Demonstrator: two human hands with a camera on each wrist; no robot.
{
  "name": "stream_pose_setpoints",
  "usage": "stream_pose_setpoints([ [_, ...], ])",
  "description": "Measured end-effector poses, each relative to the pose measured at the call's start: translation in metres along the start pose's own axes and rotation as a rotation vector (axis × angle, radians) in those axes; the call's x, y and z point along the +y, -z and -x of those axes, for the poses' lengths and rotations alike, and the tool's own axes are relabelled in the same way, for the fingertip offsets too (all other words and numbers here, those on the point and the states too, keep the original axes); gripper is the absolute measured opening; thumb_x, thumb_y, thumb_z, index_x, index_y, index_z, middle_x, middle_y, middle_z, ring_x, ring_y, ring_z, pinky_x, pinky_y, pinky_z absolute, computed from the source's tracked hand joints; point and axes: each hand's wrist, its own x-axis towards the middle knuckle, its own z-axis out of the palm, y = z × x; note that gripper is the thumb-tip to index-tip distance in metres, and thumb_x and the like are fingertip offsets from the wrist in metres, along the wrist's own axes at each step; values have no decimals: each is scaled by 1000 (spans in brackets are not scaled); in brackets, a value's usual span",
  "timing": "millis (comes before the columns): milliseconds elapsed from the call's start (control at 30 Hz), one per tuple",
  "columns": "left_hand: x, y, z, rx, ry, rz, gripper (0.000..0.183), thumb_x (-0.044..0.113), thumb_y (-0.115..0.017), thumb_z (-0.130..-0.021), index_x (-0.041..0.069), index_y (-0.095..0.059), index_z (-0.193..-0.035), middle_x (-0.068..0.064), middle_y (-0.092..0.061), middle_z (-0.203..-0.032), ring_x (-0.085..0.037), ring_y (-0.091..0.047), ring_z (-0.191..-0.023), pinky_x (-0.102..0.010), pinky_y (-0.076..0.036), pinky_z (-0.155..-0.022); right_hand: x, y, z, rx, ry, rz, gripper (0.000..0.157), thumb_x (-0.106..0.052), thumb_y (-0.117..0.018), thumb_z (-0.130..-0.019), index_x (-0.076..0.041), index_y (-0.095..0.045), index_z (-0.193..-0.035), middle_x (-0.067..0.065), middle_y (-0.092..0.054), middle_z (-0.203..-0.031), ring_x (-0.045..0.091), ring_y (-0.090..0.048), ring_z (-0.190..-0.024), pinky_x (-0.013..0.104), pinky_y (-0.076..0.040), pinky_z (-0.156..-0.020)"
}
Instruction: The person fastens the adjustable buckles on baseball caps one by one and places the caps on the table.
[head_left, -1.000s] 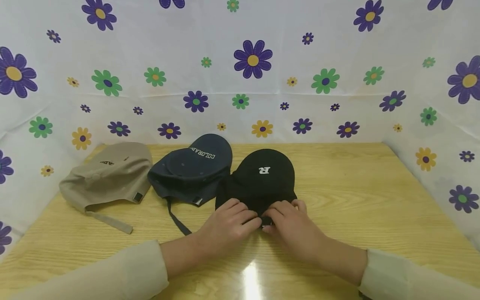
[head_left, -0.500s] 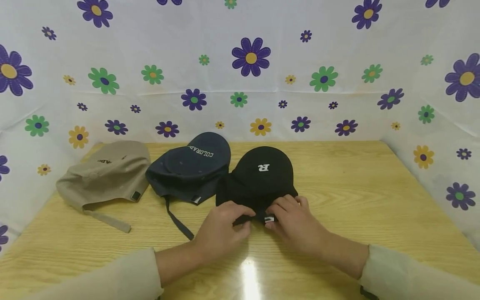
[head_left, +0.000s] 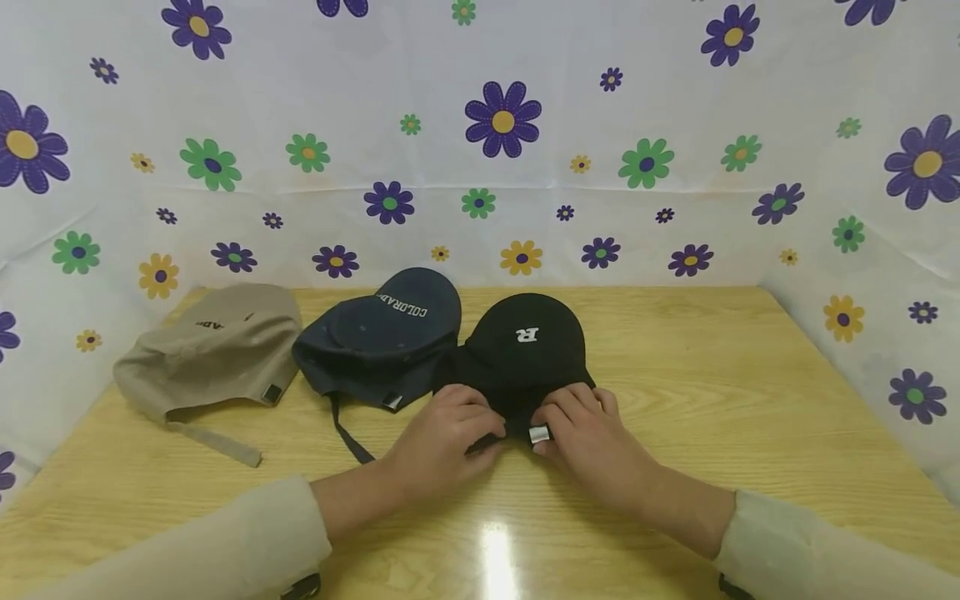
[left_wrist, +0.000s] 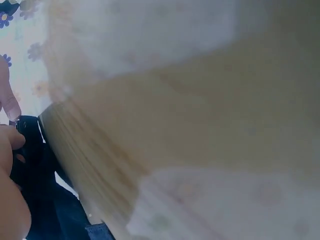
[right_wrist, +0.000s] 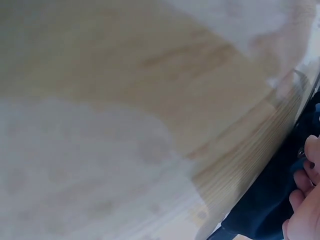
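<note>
A black cap with a white letter R lies on the wooden table, its back toward me. My left hand pinches the cap's black back strap just left of centre. My right hand holds the strap's silver buckle at the cap's rear edge. In the left wrist view my fingers press on dark fabric; the right wrist view shows my fingertips against dark cloth, both blurred.
A navy cap marked COLORADO lies beside the black one, its strap trailing toward me. A beige cap sits further left with its strap loose. White cloth with flowers walls in the table on three sides.
Both hands shifted slightly at the black cap's back. The left hand pulled the strap out a little, then moved in again; the silver buckle now shows at my right fingertips.
</note>
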Motion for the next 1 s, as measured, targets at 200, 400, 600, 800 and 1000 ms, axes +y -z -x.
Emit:
stream_pose_setpoints([
  [200,-2,3,-5,-25,-145,-116,3,9,-76,-83,11,-74,-84,2,-73,-86,-17,-63,-87,-30,-51,-87,1,-1,-2,17,21,65,26,-31,-76,-88,-14,-62,-102,0,-58,-106,21,-48,-101,42,-36,-85],
  [400,-1,1,-8,-18,-275,-284,9,6,-76,-80,11,-70,-81,3,-70,-82,-16,-61,-83,-28,-51,-84,-2,-2,-3,30,22,106,27,-31,-76,-88,-14,-61,-102,1,-58,-105,22,-48,-101,44,-37,-85],
  [600,-1,-2,-6,-12,-210,-213,7,7,-75,-79,11,-69,-80,2,-69,-80,-17,-61,-82,-29,-51,-82,1,-1,-2,52,20,103,27,-29,-77,-87,-13,-61,-102,1,-58,-105,23,-48,-102,46,-37,-87],
  [800,4,-2,-1,52,16,43,14,4,-76,-73,12,-67,-80,4,-67,-78,-14,-59,-81,-28,-49,-75,4,-2,0,25,-47,16,25,-31,-75,-88,-14,-60,-100,-2,-57,-101,21,-46,-99,45,-36,-85],
  [1000,7,-1,-3,94,21,71,16,-1,-69,-71,12,-64,-80,4,-65,-79,-13,-58,-79,-26,-46,-70,5,-1,-2,-27,-80,-62,25,-30,-74,-89,-15,-59,-102,-3,-55,-103,19,-45,-101,44,-35,-86],
])
